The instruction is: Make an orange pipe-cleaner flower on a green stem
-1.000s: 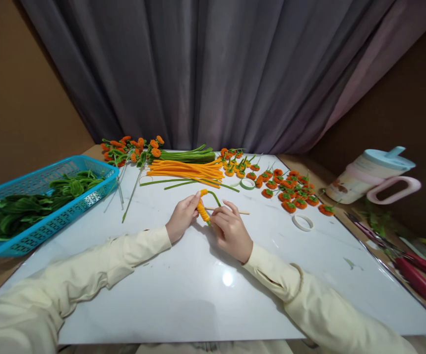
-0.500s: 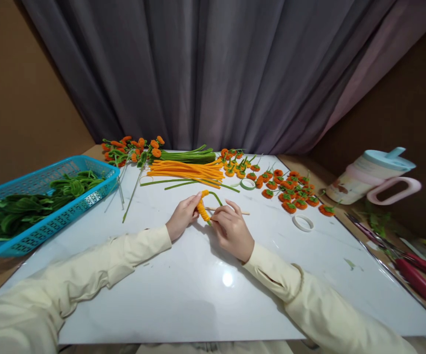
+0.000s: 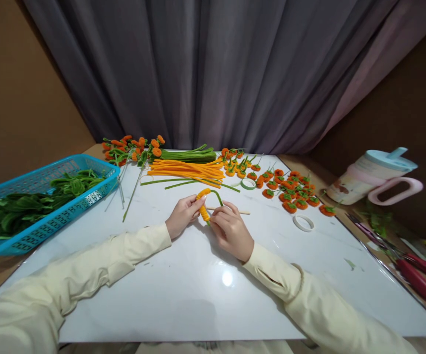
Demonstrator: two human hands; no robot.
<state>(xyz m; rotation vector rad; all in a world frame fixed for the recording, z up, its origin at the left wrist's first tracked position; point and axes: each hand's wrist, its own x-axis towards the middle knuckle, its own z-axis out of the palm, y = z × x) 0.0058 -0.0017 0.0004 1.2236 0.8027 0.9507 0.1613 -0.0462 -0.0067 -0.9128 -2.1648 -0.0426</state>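
Over the middle of the white tabletop (image 3: 183, 295), a coiled orange-yellow pipe cleaner (image 3: 204, 212) curves around a green stem (image 3: 217, 195). My left hand (image 3: 183, 214) pinches the coil's upper left part between thumb and fingers. On the right, my right hand (image 3: 233, 231) has its fingers closed at the coil's lower end and beside the green stem; its fingertips partly hide the stem. A thin wooden stick (image 3: 243, 213) lies behind my right hand. Straight orange pipe cleaners (image 3: 185, 169) and green ones (image 3: 191, 156) lie beyond my hands.
At the left is a blue basket (image 3: 50, 237) of green leaves. Orange flowers (image 3: 156, 143) lie at the back left, more flower heads (image 3: 289, 196) at the right. Tape rolls (image 3: 303, 223), a tumbler (image 3: 360, 177) and red-handled pliers (image 3: 417, 280) are also on the right.
The upper part of the orange coil has straightened and shows more clearly above my left fingers. My hands have hardly moved.
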